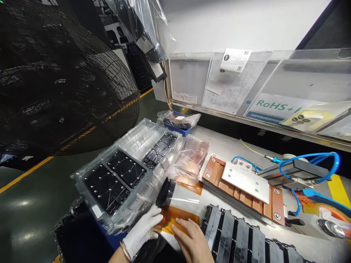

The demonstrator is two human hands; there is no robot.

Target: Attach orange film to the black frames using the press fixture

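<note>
We logged the orange film sheet (178,220) in its clear bag (185,199) lying crosswise between the hands, long axis sideways, the gloved left hand (142,231) fingers together at its left end, the bare right hand (192,243) fingers spread flat on top, nearer its middle.

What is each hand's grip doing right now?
Left hand: gloved, touching the orange film; grip cannot be told.
Right hand: open, flat on the film.

The left hand (142,231) wears a white glove (138,237), its fingers slightly curled and pointing forward and to the right, with a thin bangle (125,251) on the bare wrist. The right hand (192,240) is ungloved, palm down, its fingers loosely spread and angled inward. The hands sit just apart, low in view.
</note>
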